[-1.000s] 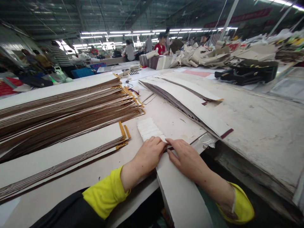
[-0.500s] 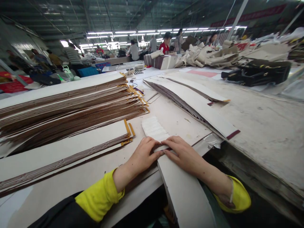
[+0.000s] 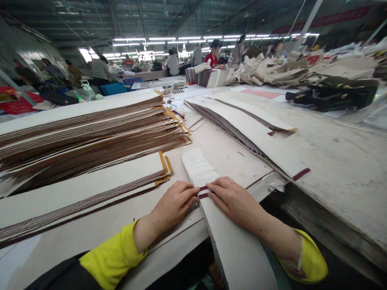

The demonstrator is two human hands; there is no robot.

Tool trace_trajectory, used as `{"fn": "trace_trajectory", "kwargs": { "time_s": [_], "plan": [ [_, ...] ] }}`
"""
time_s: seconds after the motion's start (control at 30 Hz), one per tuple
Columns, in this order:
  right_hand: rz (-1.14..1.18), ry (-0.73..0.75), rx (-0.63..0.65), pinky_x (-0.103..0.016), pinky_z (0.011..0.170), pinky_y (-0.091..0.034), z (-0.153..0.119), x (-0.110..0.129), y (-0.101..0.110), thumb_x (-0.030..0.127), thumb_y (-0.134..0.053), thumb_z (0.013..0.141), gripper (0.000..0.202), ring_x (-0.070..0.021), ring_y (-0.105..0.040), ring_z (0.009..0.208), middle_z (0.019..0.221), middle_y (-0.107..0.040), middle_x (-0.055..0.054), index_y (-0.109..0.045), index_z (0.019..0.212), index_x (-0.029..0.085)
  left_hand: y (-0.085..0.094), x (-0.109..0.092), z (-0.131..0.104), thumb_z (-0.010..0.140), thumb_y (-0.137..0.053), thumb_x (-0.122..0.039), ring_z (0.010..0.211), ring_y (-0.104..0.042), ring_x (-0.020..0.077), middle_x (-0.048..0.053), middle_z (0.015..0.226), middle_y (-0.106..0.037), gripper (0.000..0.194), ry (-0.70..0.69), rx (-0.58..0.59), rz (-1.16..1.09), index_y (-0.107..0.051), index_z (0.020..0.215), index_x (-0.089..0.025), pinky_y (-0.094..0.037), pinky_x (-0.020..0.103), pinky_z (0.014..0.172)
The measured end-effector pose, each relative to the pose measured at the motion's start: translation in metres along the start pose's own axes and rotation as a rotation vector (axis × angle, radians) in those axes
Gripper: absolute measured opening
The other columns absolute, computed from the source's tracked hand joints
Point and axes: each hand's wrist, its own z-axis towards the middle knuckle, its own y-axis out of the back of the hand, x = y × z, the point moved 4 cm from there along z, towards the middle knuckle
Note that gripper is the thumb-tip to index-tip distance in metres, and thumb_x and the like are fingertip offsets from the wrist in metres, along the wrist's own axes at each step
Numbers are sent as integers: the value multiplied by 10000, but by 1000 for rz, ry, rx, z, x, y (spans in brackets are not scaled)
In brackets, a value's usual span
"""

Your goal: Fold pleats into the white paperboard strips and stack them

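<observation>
A long white strip (image 3: 238,245) lies over the table's front edge and bends down toward my lap, with several more layers under it. Two maroon bands cross its far end. My left hand (image 3: 177,201) pinches the left edge of that banded end, fingers pressed together. From the other side my right hand (image 3: 234,201) has its fingertips and thumb on the bands. The fingertips of both hands are a short gap apart. Just beyond them lies a short white piece (image 3: 199,163) with a rippled surface. What is under my fingers is hidden.
Stacks of long white strips with brown edges and yellow ends (image 3: 81,173) fill the left. Maroon-ended strips (image 3: 256,141) fan out at right. Farther off are a black bag (image 3: 335,93), heaped beige material (image 3: 272,70) and several people. A dark gap runs along the table edge at right.
My left hand has shifted left and my right hand slightly right, so the fingertips have parted. The maroon bands between them now show clearly.
</observation>
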Motion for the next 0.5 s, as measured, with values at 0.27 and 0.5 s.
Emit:
{"fn": "trace_trajectory", "kwargs": {
  "time_s": [0.27, 0.5],
  "plan": [
    [99, 17, -39, -380, 822, -446, 1, 8, -6, 200, -415, 881, 228, -201, -498, 905, 895, -570, -71, -583, 1032, 168, 6, 7, -3, 889, -398, -257, 976, -487, 154, 59, 1041, -552, 274, 38, 0, -89, -560, 1107, -219, -409, 306, 881],
    [78, 8, -67, -392, 845, -437, -1, 11, -6, 199, -412, 880, 234, -203, -492, 921, 911, -574, -76, -574, 1043, 154, 13, 17, 27, 881, -397, -223, 916, -514, 162, 57, 957, -558, 242, 151, -97, 31, -575, 1037, -172, -429, 314, 848]
  ]
}}
